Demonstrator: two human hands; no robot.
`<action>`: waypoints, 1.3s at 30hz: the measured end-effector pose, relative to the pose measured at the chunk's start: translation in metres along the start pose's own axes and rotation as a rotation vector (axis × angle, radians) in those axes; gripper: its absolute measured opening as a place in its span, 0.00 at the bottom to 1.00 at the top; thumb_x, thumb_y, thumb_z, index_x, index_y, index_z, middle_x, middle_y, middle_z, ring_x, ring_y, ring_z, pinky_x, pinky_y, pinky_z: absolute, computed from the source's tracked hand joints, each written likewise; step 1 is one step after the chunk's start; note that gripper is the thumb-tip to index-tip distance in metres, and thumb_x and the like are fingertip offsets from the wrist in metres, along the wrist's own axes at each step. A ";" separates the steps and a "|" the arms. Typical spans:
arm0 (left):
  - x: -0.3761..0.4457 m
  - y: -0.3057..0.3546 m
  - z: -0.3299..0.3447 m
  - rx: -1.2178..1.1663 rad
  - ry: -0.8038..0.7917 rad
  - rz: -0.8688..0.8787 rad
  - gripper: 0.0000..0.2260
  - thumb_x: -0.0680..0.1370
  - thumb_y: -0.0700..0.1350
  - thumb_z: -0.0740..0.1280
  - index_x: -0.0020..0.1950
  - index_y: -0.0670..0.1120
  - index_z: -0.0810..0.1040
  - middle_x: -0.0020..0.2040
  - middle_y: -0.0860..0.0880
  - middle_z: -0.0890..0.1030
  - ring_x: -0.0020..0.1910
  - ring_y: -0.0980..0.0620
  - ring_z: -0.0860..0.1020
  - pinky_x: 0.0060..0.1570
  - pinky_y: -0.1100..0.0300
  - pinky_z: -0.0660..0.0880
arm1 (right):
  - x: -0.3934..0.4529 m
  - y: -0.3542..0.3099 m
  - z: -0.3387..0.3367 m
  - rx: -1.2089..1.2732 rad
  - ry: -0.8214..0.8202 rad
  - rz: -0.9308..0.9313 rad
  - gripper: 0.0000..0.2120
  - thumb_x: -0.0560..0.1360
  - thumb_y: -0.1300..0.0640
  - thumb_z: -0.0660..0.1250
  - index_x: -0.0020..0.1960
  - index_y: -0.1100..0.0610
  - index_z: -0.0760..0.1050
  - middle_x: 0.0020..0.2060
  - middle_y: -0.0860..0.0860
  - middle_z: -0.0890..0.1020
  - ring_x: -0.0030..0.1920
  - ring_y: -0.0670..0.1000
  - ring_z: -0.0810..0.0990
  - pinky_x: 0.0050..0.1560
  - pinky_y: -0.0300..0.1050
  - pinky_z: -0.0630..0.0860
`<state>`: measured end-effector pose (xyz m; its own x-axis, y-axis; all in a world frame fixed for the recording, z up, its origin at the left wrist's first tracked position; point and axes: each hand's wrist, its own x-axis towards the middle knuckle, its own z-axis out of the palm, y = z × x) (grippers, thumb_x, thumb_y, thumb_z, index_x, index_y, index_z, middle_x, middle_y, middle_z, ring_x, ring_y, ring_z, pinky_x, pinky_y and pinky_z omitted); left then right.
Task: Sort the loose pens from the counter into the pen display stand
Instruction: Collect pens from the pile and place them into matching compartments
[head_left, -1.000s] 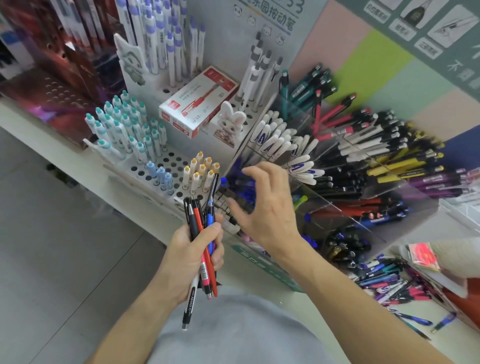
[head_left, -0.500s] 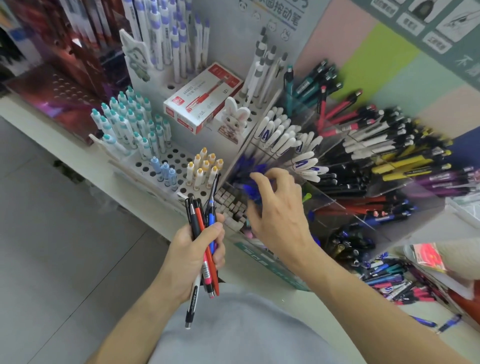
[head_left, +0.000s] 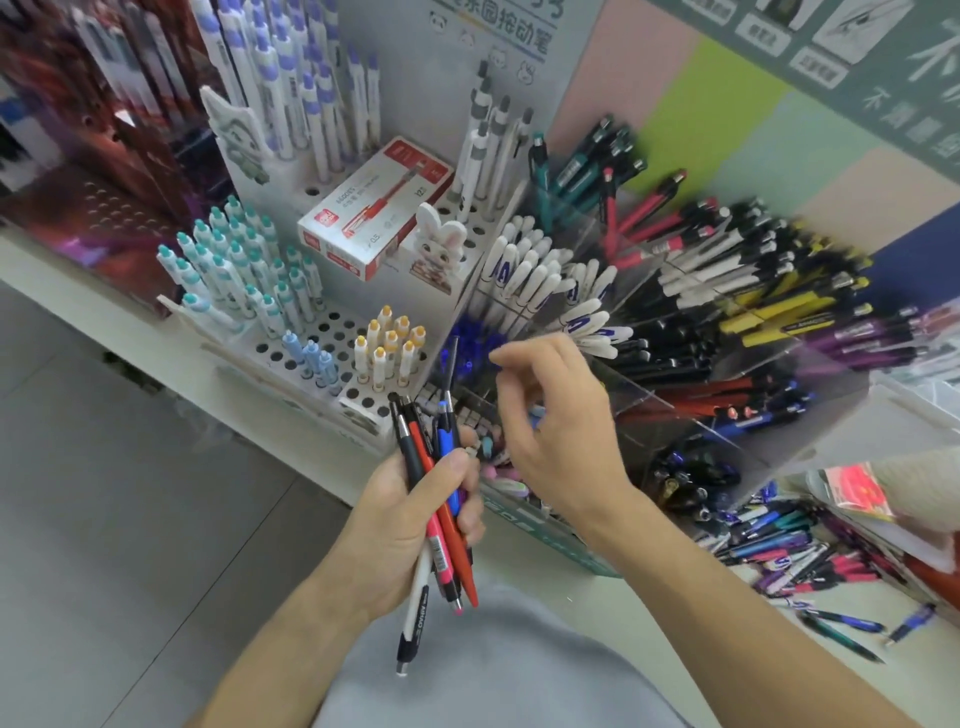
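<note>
Nearest, my left hand (head_left: 410, 525) grips a mixed bundle of red, black, blue and white plastic pens (head_left: 439, 512). Right hand (head_left: 558, 421), fingers loosely curled, empty, above clear acrylic compartmented pen stand (head_left: 649, 400). Pick one, match colour. Loose pens (head_left: 800, 551) on tabletop, right.

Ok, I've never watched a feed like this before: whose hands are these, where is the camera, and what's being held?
There is no machine: a person wears a camera on the head, looking forward and down at their own two hands. The left hand grips a bundle of pens, black, red, blue and white. The right hand hovers with loosely curled fingers, apparently holding nothing, by the clear pen display stand, whose compartments hold pens sorted by colour. More loose pens lie on the counter to the right.
</note>
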<state>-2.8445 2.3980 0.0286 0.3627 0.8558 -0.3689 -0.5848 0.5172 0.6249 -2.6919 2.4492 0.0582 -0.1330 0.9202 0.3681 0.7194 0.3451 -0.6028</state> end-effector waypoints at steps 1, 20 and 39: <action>0.000 -0.002 0.002 0.018 -0.011 -0.016 0.08 0.75 0.45 0.69 0.51 0.43 0.77 0.35 0.44 0.74 0.30 0.48 0.72 0.30 0.56 0.74 | -0.007 -0.003 -0.010 0.112 -0.047 0.089 0.08 0.79 0.63 0.69 0.58 0.58 0.79 0.47 0.51 0.78 0.43 0.45 0.80 0.43 0.43 0.78; -0.009 -0.040 0.046 0.382 -0.181 -0.298 0.15 0.75 0.50 0.69 0.52 0.38 0.79 0.39 0.36 0.80 0.37 0.40 0.80 0.41 0.48 0.79 | -0.071 0.033 -0.069 0.685 -0.316 0.529 0.37 0.73 0.61 0.73 0.77 0.45 0.64 0.65 0.44 0.79 0.46 0.51 0.79 0.52 0.57 0.79; -0.001 -0.074 0.106 0.311 -0.189 -0.324 0.12 0.74 0.40 0.69 0.52 0.35 0.75 0.40 0.38 0.79 0.36 0.41 0.79 0.41 0.45 0.80 | -0.093 0.071 -0.124 0.695 -0.324 0.543 0.11 0.78 0.59 0.72 0.59 0.51 0.83 0.50 0.47 0.86 0.51 0.51 0.84 0.55 0.51 0.80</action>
<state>-2.7243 2.3580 0.0555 0.6324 0.6197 -0.4647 -0.1862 0.7040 0.6854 -2.5437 2.3654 0.0685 -0.1569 0.9581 -0.2396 0.1844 -0.2099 -0.9602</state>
